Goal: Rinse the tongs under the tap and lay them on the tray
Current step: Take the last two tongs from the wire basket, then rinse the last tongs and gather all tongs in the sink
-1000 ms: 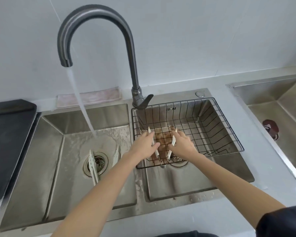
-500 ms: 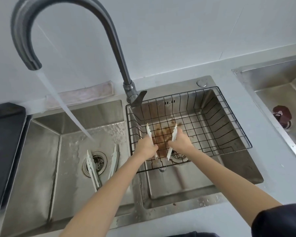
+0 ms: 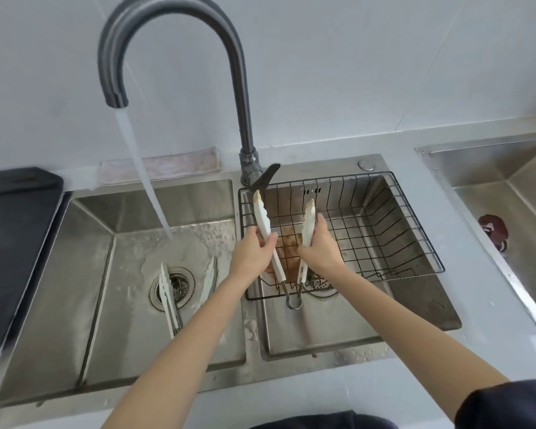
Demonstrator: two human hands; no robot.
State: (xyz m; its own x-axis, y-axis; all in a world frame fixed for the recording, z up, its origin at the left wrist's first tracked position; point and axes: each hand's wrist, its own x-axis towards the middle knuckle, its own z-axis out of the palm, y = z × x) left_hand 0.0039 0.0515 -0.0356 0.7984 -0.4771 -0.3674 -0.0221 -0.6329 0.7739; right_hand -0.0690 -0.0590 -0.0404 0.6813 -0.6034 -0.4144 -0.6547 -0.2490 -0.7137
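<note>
- The white-armed tongs with a metal spring loop [image 3: 265, 222] are held above the black wire basket [image 3: 384, 230], which sits in the right steel basin [image 3: 369, 311], at about 3 o'clock from the left basin's drain.
- The left hand [image 3: 249, 253] grasps the tongs' left arm, thumb and fingers curled around it near its middle.
- The right hand [image 3: 321, 247] grasps the right arm of the same tongs, fingers wrapped around it.
- The two arms spread apart towards 12 o'clock, tips pointing up at the wall; the metal loop hangs at 6 o'clock, below the basket's front rim.
- A brown smear shows on the basket floor between the two hands.
- The grey gooseneck tap [image 3: 174, 23] arches over towards 10 o'clock, and its water stream [image 3: 143, 178] falls into the left steel basin [image 3: 59, 305], well apart from the held tongs.
- A second pair of white tongs [image 3: 169, 300] lies over the left basin's round drain [image 3: 177, 287], with another white piece just at 3 o'clock of the drain.
- A dark flat tray [image 3: 16, 243] lies at 9 o'clock, beside the left basin.
- A pale folded cloth [image 3: 167, 165] lies behind the left basin at 12 o'clock.
</note>
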